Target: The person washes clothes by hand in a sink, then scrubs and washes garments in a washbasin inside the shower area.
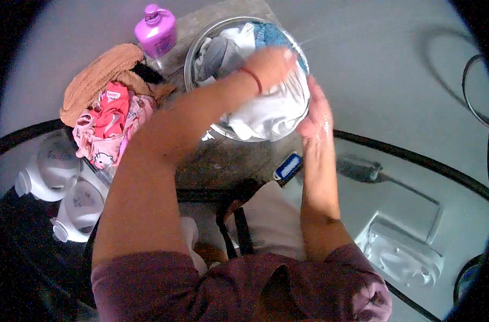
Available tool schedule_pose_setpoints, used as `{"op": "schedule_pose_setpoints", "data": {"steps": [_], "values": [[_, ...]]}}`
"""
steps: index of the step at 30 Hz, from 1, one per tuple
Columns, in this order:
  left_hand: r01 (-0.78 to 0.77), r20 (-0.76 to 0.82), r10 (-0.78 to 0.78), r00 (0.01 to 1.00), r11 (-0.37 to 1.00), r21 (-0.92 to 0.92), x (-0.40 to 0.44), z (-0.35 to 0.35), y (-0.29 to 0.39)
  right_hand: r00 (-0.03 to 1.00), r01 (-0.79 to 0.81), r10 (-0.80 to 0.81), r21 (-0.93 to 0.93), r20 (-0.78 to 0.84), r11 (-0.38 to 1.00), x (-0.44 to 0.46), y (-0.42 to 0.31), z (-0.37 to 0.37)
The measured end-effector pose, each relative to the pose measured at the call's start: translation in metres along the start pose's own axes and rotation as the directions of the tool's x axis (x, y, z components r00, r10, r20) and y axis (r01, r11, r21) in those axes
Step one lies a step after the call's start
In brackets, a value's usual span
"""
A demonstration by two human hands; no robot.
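A round metal basin [189, 70] holds a heap of laundry. Inside it are a white cloth [271, 115], a grey cloth [220, 53] and a blue knitted-looking cloth [269, 35]. My left hand [271, 67], with a red band at the wrist, lies over the white cloth and is smeared by motion, its fingers unclear. At the basin's right side, my right hand [317, 111] grips the edge of the white cloth, its palm wet with what look like suds. The cloth hides some of its fingers.
Left of the basin lie a brown fuzzy garment [97, 78] and pink printed clothes [113, 121]. A purple pump bottle [157, 32] stands behind them. White jugs [79, 209] are at lower left. A blue-and-white scrub brush [288, 166] lies near the board [217, 166] edge.
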State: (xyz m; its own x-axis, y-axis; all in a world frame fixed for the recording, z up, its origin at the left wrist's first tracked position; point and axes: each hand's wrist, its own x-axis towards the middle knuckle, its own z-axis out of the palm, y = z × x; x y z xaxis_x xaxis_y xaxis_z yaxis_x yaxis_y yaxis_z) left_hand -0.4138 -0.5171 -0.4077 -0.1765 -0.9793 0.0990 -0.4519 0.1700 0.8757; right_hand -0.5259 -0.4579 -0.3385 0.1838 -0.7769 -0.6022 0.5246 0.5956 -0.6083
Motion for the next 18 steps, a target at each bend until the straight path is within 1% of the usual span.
{"op": "schedule_pose_setpoints", "data": {"steps": [1, 2, 3, 4, 5, 6, 7, 8, 9, 10, 11, 12, 13, 14, 15, 16, 17, 18], "values": [[-0.040, -0.106, 0.033, 0.994, 0.998, -0.056, 0.005, -0.014, -0.005, 1.000, -0.003, 0.003, -0.004, 0.002, 1.000, -0.003, -0.006, 0.002], [-0.069, -0.153, 0.066, 0.986, 0.997, -0.020, 0.009, -0.025, -0.005, 0.992, 0.126, -0.124, -0.128, 0.025, 0.984, -0.006, -0.012, 0.001], [-0.106, -0.161, 0.104, 0.981, 0.994, -0.005, 0.009, -0.034, -0.004, 0.968, 0.252, -0.245, -0.244, 0.060, 0.936, -0.009, -0.018, -0.003], [-0.164, -0.130, 0.154, 0.979, 0.984, -0.068, 0.016, -0.039, -0.012, 0.963, 0.251, -0.269, -0.297, -0.022, 0.921, -0.002, -0.028, -0.023], [-0.217, -0.104, 0.204, 0.973, 0.967, -0.134, 0.020, -0.047, -0.014, 0.917, 0.315, -0.384, -0.396, -0.108, 0.863, -0.005, -0.032, -0.027], [-0.214, -0.103, 0.201, 0.974, 0.967, -0.135, 0.022, -0.048, -0.012, 0.867, 0.376, -0.484, -0.481, -0.120, 0.792, 0.001, -0.039, -0.043], [-0.120, -0.021, 0.124, 0.992, 0.893, -0.434, 0.022, -0.055, 0.003, 0.805, 0.425, -0.581, -0.564, -0.121, 0.708, 0.006, -0.044, -0.058], [0.000, 0.080, 0.075, 0.994, 0.730, -0.683, 0.022, -0.064, 0.019, 0.805, 0.425, -0.581, -0.566, -0.122, 0.707, 0.004, -0.049, -0.060], [-0.003, 0.079, 0.078, 0.994, 0.730, -0.684, 0.019, -0.077, 0.037, 0.739, 0.501, -0.665, -0.572, -0.109, 0.650, 0.001, -0.054, -0.059], [-0.086, 0.014, 0.129, 0.992, 0.735, -0.673, 0.013, -0.092, 0.057, 0.665, 0.570, -0.741, -0.577, -0.095, 0.585, -0.002, -0.058, -0.057], [-0.166, -0.048, 0.178, 0.983, 0.735, -0.657, 0.010, -0.104, 0.073, 0.629, 0.610, -0.771, -0.551, -0.100, 0.569, -0.007, -0.063, -0.049], [-0.100, -0.044, 0.094, 0.995, 0.754, -0.649, 0.011, -0.109, 0.083, 0.624, 0.634, -0.776, -0.523, -0.090, 0.570, -0.013, -0.068, -0.040], [-0.099, -0.041, 0.095, 0.995, 0.753, -0.650, 0.014, -0.107, 0.080, 0.618, 0.657, -0.782, -0.494, -0.082, 0.570, -0.018, -0.070, -0.035], [-0.216, -0.131, 0.172, 0.976, 0.738, -0.640, 0.019, -0.107, 0.074, 0.637, 0.641, -0.763, -0.475, -0.108, 0.602, -0.020, -0.071, -0.036], [-0.330, -0.220, 0.246, 0.944, 0.714, -0.617, 0.022, -0.107, 0.068, 0.635, 0.643, -0.765, -0.474, -0.108, 0.601, -0.017, -0.072, -0.043], [0.066, 0.064, -0.033, 0.997, 0.776, -0.628, 0.009, -0.120, 0.070, 0.701, 0.584, -0.695, -0.433, -0.159, 0.687, -0.010, -0.072, -0.056], [0.064, 0.063, -0.032, 0.998, 0.777, -0.627, 0.014, -0.112, 0.043, 0.760, 0.516, -0.616, -0.385, -0.205, 0.765, -0.004, -0.070, -0.066], [-0.143, -0.084, 0.123, 0.989, 0.945, -0.293, 0.026, -0.087, -0.003, 0.758, 0.461, -0.569, -0.355, -0.320, 0.814, 0.001, -0.063, -0.069]]}}
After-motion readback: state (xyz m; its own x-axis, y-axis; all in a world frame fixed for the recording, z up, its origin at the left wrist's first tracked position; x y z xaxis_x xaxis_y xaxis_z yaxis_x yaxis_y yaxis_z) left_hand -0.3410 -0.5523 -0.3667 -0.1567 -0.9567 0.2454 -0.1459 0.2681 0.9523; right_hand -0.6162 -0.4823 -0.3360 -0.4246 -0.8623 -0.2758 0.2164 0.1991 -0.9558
